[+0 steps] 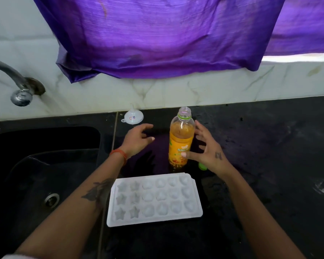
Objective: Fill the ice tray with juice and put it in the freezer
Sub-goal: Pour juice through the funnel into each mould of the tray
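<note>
A white ice tray [154,200] with star and round moulds lies flat on the black counter, its cells holding no juice. Behind it stands an uncapped bottle of orange juice [180,139], upright. My right hand [208,152] is spread open just right of the bottle, thumb at its label, fingers apart from it. My left hand [138,138] hovers open to the bottle's left, holding nothing. A green cap [202,166] lies on the counter, partly hidden under my right hand. A small white funnel [133,116] sits by the wall.
A black sink [45,165] with a drain is at the left, a metal tap [17,85] above it. A purple cloth [157,38] hangs over the marble wall behind. The black counter [269,146] stretches to the right.
</note>
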The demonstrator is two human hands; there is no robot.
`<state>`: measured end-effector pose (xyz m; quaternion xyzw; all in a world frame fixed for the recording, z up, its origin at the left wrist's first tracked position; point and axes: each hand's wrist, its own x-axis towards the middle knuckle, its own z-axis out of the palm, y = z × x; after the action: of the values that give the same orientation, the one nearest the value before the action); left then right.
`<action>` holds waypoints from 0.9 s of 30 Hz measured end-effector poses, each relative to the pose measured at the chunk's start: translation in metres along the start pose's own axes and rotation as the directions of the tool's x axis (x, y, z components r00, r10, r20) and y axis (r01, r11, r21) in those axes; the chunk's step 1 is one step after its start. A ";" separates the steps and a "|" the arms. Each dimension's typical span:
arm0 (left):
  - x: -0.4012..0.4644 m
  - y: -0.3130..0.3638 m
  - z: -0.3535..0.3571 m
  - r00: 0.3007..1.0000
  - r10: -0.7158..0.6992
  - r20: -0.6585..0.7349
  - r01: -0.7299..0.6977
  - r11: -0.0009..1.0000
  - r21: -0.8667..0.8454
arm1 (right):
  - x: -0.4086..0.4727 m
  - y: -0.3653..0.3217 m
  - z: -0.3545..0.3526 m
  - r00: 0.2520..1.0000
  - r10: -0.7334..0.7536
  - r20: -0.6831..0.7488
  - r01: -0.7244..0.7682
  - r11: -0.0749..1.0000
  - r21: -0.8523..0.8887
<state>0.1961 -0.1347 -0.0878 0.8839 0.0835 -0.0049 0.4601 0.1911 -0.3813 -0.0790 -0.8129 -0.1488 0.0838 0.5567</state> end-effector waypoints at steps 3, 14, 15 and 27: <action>0.032 -0.015 -0.018 0.982 0.118 -0.144 -0.074 0.956 0.282 | 0.005 -0.008 0.015 0.998 -0.051 -0.039 0.055 0.993 0.102; 0.137 -0.029 -0.054 0.974 0.066 0.216 -0.220 0.068 0.973 | 0.019 0.012 0.048 0.986 -0.025 -0.166 0.047 0.990 0.130; 0.143 -0.025 -0.054 0.971 0.053 0.232 -0.233 -0.001 0.973 | 0.020 0.014 0.049 0.986 -0.018 -0.168 0.040 0.991 0.130; 0.134 -0.011 -0.092 0.996 0.083 0.028 -0.075 0.641 0.764 | 0.023 0.021 0.048 0.989 0.025 -0.147 -0.006 0.992 0.124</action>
<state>0.3207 -0.0340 -0.0553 0.9982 0.0372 -0.0155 0.0439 0.2014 -0.3385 -0.1152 -0.7822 -0.0953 0.0366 0.6145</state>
